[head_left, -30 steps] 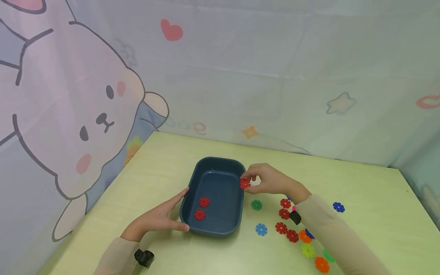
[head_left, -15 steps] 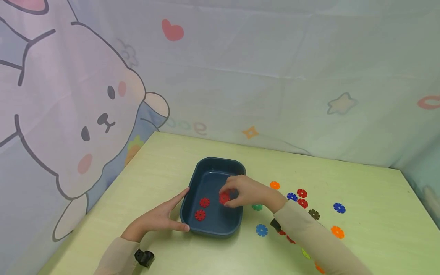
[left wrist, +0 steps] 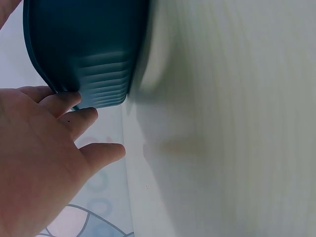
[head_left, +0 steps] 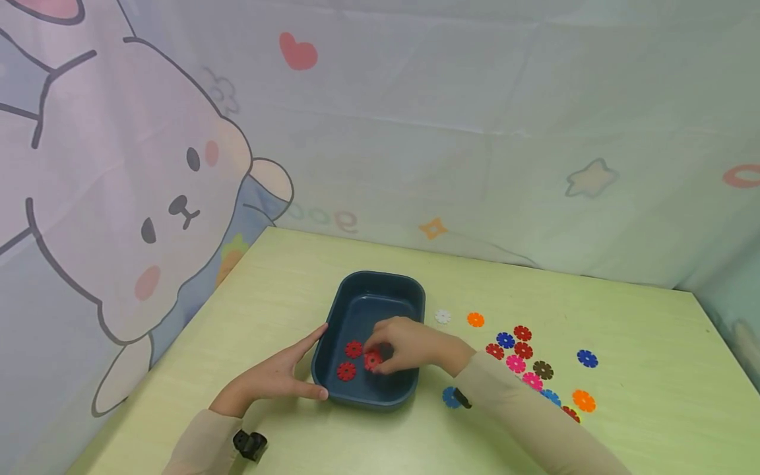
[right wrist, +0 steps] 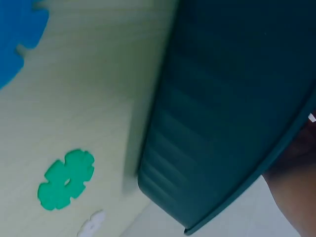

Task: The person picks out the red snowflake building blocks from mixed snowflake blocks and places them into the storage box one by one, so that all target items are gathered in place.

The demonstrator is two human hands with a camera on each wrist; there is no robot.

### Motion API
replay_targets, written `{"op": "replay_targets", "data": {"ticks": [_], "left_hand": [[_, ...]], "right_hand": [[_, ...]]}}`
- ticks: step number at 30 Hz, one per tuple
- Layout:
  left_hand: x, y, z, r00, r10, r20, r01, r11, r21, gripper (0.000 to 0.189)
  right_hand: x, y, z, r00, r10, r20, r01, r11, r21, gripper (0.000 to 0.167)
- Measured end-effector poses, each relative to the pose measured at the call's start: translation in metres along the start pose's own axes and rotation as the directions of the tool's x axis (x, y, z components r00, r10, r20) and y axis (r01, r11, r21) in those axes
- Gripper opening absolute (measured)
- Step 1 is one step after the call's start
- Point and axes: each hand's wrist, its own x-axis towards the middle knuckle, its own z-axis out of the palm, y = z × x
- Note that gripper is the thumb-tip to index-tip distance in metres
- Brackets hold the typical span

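Red disc (head_left: 373, 361) is pinched by the fingers of the right hand (head_left: 411, 344) inside the tray (head_left: 371, 401), just right of two more red discs (head_left: 347, 371). The left hand (head_left: 274, 376), fingers straight and unclenched, touches the tray's left side; assorted discs (head_left: 543, 370) lie on the right tabletop (head_left: 641, 382).

Looks like a play corner, at home or elsewhere — hung with cloth (head_left: 415, 99) printed with a cartoon animal (head_left: 172, 152), heart (head_left: 299, 51) and star (head_left: 591, 178), furnished with a pale counter (head_left: 285, 284) scattered with bright discs (head_left: 523, 350).
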Motion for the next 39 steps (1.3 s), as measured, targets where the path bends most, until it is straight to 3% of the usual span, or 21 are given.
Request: {"op": "replay_targets", "data": {"ticks": [12, 26, 39], "left_hand": [[0.001, -0.001, 0.001, 1.0, 0.017, 0.005, -0.017, 1.0, -0.008, 0.111], [0.001, -0.001, 0.001, 1.0, 0.025, -0.007, -0.025, 1.0, -0.001, 0.11], [0.001, 0.0, 0.002, 1.0, 0.029, -0.004, -0.029, 1.0, 0.005, 0.109]], "right_hand": [[0.008, 0.008, 0.015, 0.999, 0.01, 0.046, -0.009, 1.0, -0.025, 0.03], [0.012, 0.003, 0.017, 0.991, 0.058, 0.124, -0.049, 0.996, -0.073, 0.029], [0.017, 0.002, 0.022, 0.968, 0.158, 0.193, -0.134, 0.982, -0.134, 0.025]]}}
